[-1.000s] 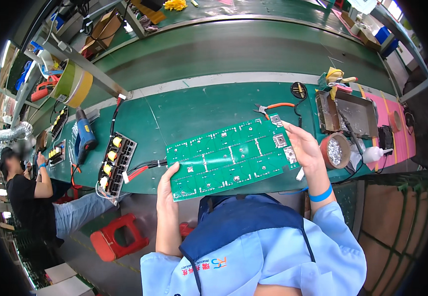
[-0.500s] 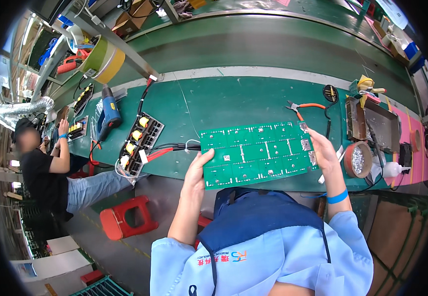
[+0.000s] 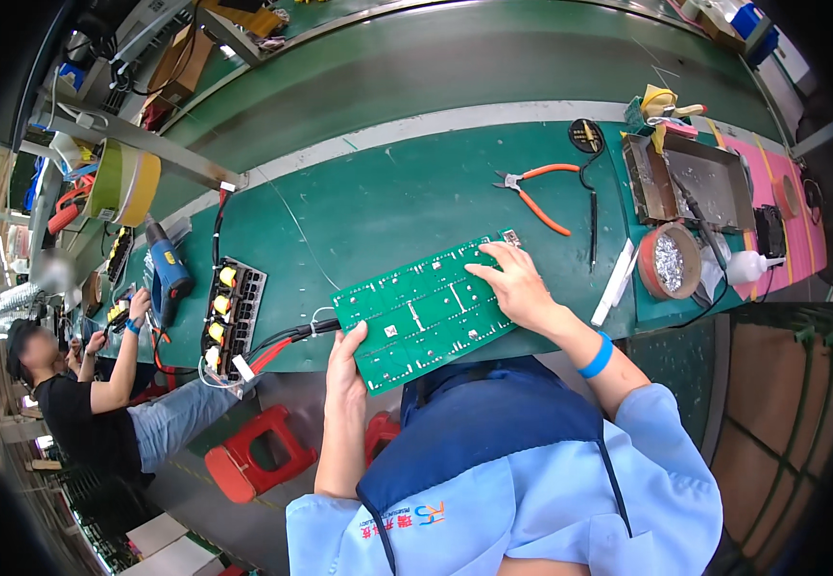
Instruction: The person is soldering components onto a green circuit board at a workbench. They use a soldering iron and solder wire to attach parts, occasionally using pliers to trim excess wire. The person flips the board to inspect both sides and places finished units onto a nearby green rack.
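Observation:
A green circuit board [image 3: 426, 317] is tilted over the near edge of the bench, its soldered side up. My left hand [image 3: 344, 372] grips its left end, thumb on top and the other fingers mostly hidden beneath. Across the right end lies my right hand [image 3: 522, 293], bent fingers and thumb on the board's face, covering that end. Black and red cables [image 3: 287, 344] run from the board's left edge to a second board [image 3: 236, 312] with yellow coils and black parts. Beyond my right hand, orange-handled cutters [image 3: 541, 197] lie with handles apart.
A soldering iron [image 3: 695, 211] rests by a metal tray [image 3: 709, 182]. Nearby are a round tub [image 3: 669, 261] of shiny bits and a white bottle [image 3: 754, 266]. At left are a blue heat gun [image 3: 169, 264], a red stool [image 3: 261, 453] and a seated co-worker [image 3: 90, 398].
The circuit board has swung, its right end now higher and farther off. My right hand has shifted from its right edge onto its face. The whole view has turned a little.

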Motion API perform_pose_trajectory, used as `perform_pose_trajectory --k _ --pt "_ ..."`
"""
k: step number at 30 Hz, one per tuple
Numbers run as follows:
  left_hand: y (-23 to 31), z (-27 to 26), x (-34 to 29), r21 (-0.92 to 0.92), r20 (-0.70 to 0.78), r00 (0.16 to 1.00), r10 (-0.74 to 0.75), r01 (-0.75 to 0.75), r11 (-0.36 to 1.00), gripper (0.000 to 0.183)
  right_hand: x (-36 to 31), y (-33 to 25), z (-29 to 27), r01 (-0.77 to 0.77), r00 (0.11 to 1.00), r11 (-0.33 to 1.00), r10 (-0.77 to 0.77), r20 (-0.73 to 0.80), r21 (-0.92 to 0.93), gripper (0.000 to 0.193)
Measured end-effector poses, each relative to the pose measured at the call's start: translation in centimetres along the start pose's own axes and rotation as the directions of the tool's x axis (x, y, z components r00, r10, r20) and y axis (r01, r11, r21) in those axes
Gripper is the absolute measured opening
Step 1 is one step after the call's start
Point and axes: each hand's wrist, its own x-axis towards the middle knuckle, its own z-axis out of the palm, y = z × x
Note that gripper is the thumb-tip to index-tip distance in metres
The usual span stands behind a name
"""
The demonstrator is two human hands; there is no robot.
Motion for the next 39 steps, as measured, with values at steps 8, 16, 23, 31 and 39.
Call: perform_pose_trajectory --k 8,16,23,31,39 --pt "-0.3 -0.6 0.4 -0.023 -0.029 0.999 -0.02 0.019 1.0 0.042 0.8 0.6 -0.2 0.218 0.975 0.953 -0.203 0.093 -0.211 0.036" --pt "-0.2 -0.1 0.4 -0.022 -0.036 0.999 -0.012 0.012 1.0 0.042 1.6 1.4 -0.6 0.347 0.934 0.923 -0.324 0.153 -0.165 0.034" --pt "-0.2 0.1 0.1 -0.026 -0.062 0.998 -0.02 0.018 0.999 0.039 1.7 1.9 -0.8 0.394 0.914 0.907 -0.369 0.169 -0.152 0.03" --pt "-0.2 0.3 0.1 -0.023 -0.065 0.998 -0.023 0.022 1.0 0.04 1.4 2.0 -0.5 0.365 0.927 0.919 -0.345 0.144 -0.147 0.028" --pt "0.3 2.0 -0.4 0.064 0.049 0.994 0.099 -0.102 0.993 0.054 -0.2 0.1 -4.4 0.006 0.993 0.99 0.011 -0.116 0.14 0.017"
